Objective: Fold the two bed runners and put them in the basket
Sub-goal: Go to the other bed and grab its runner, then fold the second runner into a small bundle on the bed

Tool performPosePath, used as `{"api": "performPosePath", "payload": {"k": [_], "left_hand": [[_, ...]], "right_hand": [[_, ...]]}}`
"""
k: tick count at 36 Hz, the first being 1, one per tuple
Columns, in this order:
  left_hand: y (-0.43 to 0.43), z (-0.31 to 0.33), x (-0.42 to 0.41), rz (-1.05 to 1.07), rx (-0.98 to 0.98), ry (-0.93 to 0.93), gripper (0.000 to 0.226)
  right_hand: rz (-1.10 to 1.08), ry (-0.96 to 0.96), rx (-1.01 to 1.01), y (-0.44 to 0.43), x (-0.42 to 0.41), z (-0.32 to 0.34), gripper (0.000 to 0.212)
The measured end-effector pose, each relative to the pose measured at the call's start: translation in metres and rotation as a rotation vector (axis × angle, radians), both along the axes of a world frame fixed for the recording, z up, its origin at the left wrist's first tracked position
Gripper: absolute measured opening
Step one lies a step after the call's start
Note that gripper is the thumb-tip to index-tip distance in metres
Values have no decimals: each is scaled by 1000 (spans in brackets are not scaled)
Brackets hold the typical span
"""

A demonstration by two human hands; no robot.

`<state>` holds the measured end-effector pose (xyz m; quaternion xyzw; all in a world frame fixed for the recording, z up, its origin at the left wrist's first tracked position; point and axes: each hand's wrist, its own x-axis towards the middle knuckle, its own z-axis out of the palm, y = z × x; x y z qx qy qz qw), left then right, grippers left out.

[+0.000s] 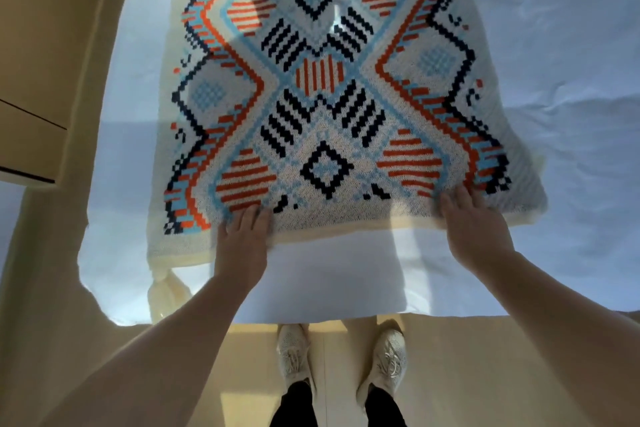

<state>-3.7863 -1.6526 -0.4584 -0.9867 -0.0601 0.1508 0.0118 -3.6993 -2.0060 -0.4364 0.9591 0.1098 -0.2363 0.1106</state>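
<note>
Bed (571, 87): covered by a white sheet, lightly creased on the right, filling most of the view. Its near edge runs across the lower part of the frame, with tan floor (104, 357) beyond it.

Runner (322, 97): one knitted runner lies flat on the sheet, running from the near edge of the bed to the far end of the view. Cream ground, geometric pattern in orange, pale blue and navy. The cream border at the near end is slightly lifted between the hands. The right near corner appears doubled, a second layer showing under it; whether this is a fold cannot be told.

Cabinet (31, 80): a tan unit stands at the far left, beside the bed.

Shoes (381, 357): a pair of pale trainers on the floor at the near edge of the bed, below dark trouser legs.

Left hand (242, 246): fingers curled over the near border, left of centre, gripping the fabric.

Right hand (474, 229): fingers laid over the near border, right of centre, gripping the edge.

Tassel (166, 291): a cream tassel hangs from the runner's left near corner, over the sheet.
</note>
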Motion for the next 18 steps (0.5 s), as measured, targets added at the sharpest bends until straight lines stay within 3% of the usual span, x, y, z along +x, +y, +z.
{"api": "performPosePath", "payload": {"k": [5,10,15,18], "left_hand": [[8,5,1,68,-15,-40,58],[16,26,-5,220,31,-34,34],[15,49,-7,389,-46,-50,34],[16,63,-2,637,-221,-186,32]], "right_hand": [[-19,-52,-15,-10,2,6,50],[-82,-88,30,-22,2,15,38],[-192,-111,187,-20,4,27,35],[-290,-118,304,-17,10,38,38]]}}
